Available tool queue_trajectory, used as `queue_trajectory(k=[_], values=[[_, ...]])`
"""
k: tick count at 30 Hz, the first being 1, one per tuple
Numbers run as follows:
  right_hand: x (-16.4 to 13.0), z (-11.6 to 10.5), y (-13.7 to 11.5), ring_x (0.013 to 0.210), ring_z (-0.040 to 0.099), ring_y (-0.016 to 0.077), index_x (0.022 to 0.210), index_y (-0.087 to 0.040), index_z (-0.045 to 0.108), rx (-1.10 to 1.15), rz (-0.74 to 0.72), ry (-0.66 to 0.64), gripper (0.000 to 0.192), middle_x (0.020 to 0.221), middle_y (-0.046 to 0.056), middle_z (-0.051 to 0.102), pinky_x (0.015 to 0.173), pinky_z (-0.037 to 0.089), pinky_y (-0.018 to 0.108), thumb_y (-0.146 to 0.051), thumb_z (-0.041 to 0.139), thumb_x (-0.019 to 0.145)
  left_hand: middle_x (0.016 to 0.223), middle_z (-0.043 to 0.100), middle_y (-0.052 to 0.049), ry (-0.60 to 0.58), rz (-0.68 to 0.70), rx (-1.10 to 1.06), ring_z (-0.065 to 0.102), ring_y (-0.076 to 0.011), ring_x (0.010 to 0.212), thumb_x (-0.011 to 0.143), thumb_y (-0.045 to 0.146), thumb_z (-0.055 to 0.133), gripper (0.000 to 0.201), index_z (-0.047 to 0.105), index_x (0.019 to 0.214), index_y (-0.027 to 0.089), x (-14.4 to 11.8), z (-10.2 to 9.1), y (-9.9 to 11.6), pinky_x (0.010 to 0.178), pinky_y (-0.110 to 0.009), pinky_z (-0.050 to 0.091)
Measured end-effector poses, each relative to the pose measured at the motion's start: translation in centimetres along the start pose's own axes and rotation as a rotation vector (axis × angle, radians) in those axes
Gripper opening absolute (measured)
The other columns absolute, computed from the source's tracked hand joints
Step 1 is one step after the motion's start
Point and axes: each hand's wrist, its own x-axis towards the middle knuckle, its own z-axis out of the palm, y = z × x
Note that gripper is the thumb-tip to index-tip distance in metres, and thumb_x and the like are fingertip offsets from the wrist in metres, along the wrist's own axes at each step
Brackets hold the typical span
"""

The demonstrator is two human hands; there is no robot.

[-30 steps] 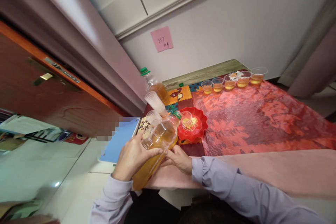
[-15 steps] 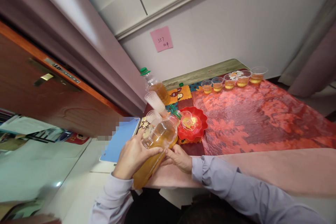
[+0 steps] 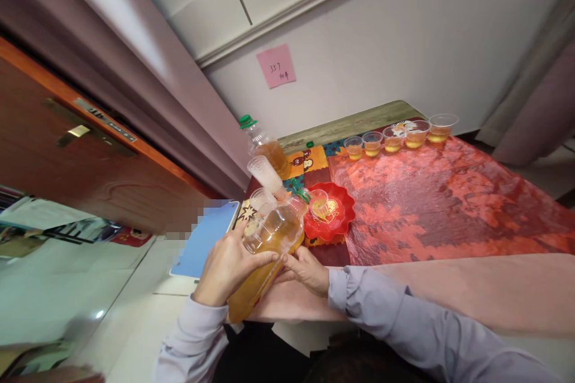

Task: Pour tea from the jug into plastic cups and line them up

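Between my two hands a large clear plastic bottle (image 3: 274,239) of amber liquid is tilted, its green-ringed neck pointing to the upper right. My left hand (image 3: 227,266) wraps round its left side. From the right, my right hand (image 3: 305,269) grips the lower side, with the thumbs almost meeting. The bottle's mouth is at the rim of a clear plastic cup (image 3: 319,203) standing in a red scalloped dish (image 3: 345,215). Some yellow shows in the cup; how full it is I cannot tell. A stack of clear cups (image 3: 265,175) leans behind the bottle.
Several cups (image 3: 392,140) with amber liquid stand in a row at the table's far side. A second bottle (image 3: 272,152) with a green cap stands at the back left, near a loose green cap (image 3: 309,144). A wooden door (image 3: 112,149) is at the left.
The hands and bottle hold nearly the same pose. Nothing has been taken up or let go; the view has shifted very slightly.
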Motion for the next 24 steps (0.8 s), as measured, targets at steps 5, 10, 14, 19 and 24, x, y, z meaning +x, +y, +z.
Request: queue_trajectory(k=[5, 10, 14, 19, 24], values=[[0.1, -0.08, 0.12, 0.098, 0.077, 0.029, 0.128, -0.017, 0.063, 0.005, -0.004, -0.006, 0.08, 0.109, 0.012, 0.076, 0.097, 0.059, 0.055, -0.076, 0.078, 0.076, 0.105, 0.081, -0.006, 0.011, 0.008, -0.013, 0.076, -0.0307, 0.097, 0.064, 0.061, 0.083, 0.074, 0.065, 0.128, 0.027, 0.01, 0.08, -0.18, 0.078, -0.034, 0.054], [0.08, -0.13, 0.11, 0.097, 0.077, 0.0286, 0.125, -0.017, 0.064, -0.006, 0.004, 0.004, 0.08, 0.106, 0.012, 0.077, 0.097, 0.059, 0.055, -0.078, 0.078, 0.075, 0.103, 0.081, -0.005, 0.015, 0.002, -0.013, 0.077, -0.0309, 0.096, 0.064, 0.061, 0.083, 0.074, 0.066, 0.127, 0.028, -0.03, 0.02, -0.04, 0.078, -0.034, 0.054], [0.06, -0.15, 0.01, 0.099, 0.076, 0.029, 0.126, -0.017, 0.064, -0.022, 0.008, 0.01, 0.081, 0.107, 0.013, 0.076, 0.098, 0.058, 0.056, -0.078, 0.077, 0.075, 0.109, 0.08, -0.006, -0.017, -0.016, -0.021, 0.076, -0.0315, 0.101, 0.066, 0.062, 0.082, 0.076, 0.063, 0.131, 0.028, -0.08, -0.07, 0.09, 0.082, -0.036, 0.054], [0.07, -0.07, -0.03, 0.101, 0.076, 0.0303, 0.128, -0.017, 0.063, -0.019, 0.007, 0.01, 0.082, 0.112, 0.014, 0.076, 0.098, 0.058, 0.057, -0.078, 0.077, 0.075, 0.114, 0.079, -0.007, -0.052, -0.037, -0.024, 0.074, -0.0338, 0.106, 0.067, 0.062, 0.081, 0.075, 0.061, 0.131, 0.027, -0.06, -0.07, 0.1, 0.088, -0.039, 0.054], [-0.02, 0.1, -0.12, 0.103, 0.077, 0.0304, 0.127, -0.018, 0.063, -0.002, 0.012, 0.02, 0.081, 0.117, 0.014, 0.076, 0.1, 0.057, 0.059, -0.078, 0.078, 0.074, 0.116, 0.079, -0.008, -0.039, -0.016, -0.04, 0.074, -0.0347, 0.107, 0.067, 0.062, 0.081, 0.074, 0.062, 0.13, 0.027, 0.03, 0.06, -0.11, 0.09, -0.041, 0.054]])
